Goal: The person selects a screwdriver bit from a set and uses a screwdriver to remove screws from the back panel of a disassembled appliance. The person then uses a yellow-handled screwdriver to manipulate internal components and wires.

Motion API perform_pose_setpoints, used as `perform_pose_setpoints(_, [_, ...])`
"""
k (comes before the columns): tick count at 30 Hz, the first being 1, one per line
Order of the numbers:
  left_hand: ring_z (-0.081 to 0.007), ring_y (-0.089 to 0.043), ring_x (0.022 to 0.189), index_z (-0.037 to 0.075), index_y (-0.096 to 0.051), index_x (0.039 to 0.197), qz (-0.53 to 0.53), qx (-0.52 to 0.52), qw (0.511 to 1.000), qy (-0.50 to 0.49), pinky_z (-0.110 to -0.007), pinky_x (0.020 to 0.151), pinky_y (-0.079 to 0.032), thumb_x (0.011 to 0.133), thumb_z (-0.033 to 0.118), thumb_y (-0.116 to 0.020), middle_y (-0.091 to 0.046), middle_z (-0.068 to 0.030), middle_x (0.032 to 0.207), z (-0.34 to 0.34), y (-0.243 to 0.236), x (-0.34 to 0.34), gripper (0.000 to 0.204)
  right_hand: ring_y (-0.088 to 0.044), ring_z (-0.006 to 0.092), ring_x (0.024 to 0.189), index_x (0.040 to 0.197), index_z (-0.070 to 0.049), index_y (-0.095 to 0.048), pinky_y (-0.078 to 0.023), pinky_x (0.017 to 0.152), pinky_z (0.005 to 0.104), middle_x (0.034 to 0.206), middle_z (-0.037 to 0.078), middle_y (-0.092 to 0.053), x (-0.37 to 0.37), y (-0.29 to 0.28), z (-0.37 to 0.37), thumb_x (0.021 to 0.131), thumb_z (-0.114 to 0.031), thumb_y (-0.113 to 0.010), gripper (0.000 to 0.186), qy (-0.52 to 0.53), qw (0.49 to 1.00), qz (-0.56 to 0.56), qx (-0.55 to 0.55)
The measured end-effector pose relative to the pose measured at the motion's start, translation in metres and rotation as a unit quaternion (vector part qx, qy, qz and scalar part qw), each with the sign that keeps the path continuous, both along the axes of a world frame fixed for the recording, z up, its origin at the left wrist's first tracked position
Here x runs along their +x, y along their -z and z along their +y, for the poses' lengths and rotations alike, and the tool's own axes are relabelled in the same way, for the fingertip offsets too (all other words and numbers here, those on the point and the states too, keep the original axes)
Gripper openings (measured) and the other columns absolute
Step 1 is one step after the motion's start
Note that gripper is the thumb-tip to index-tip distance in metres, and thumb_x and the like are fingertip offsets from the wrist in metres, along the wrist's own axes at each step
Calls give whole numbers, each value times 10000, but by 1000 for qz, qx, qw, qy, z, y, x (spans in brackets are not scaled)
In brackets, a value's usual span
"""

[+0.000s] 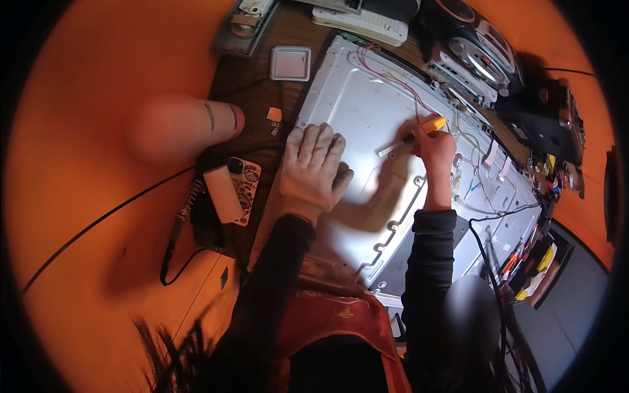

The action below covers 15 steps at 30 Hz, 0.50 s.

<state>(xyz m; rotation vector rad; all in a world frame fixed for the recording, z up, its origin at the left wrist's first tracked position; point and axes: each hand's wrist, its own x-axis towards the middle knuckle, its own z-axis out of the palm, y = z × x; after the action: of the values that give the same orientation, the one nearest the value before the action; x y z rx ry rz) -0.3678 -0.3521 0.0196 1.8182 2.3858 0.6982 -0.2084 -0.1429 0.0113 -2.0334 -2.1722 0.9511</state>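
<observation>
A large silver metal panel lies slantwise on the wooden bench, with a bright patch of light across it. My left hand rests flat on the panel's left edge, fingers stretched out. Over the panel's middle, my right hand is closed round a yellow-handled tool. A dark section and a flat pale end of this tool point left and down, close to the panel; its exact kind is unclear, and whether the tip touches the metal I cannot tell. Thin red wires run over the panel towards my right hand.
To the left are a small square tray, a patterned phone, a pale block and a blurred pinkish cylinder. A black stereo stands at the far right. A black cable crosses the panel's right part, near scattered tools.
</observation>
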Motion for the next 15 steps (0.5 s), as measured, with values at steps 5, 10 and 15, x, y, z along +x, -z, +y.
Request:
perform_pose_setpoints(5, [-357, -484, 1207, 7, -606, 1180, -26, -26, 999, 6, -547, 1079, -331, 753, 345, -700, -565, -184, 1251, 3, -6, -3, 553, -707, 192, 619, 988, 91, -643, -577, 584, 267, 830, 148, -710, 2, -13, -18, 929, -177, -647, 275, 111, 956, 265, -65])
perform_pose_setpoints(10, [-364, -486, 1190, 7, -606, 1175, -34, -25, 999, 13, -549, 1072, -335, 743, 358, -705, -555, -183, 1251, 5, -6, -4, 566, -724, 280, 792, 1161, 53, -484, -593, 675, 343, 950, 180, -687, -4, -23, -35, 957, -58, -565, 246, 188, 831, 524, -2])
perform_pose_setpoints(15, [-345, -476, 1201, 13, -612, 1163, -34, -13, 999, 16, -538, 1059, -343, 737, 362, -709, -545, -173, 1252, 3, -5, -7, 559, -717, 313, 854, 1136, 46, -534, -581, 820, 387, 862, 155, -685, -45, -26, -25, 1050, -255, -516, 314, 165, 772, 614, 13])
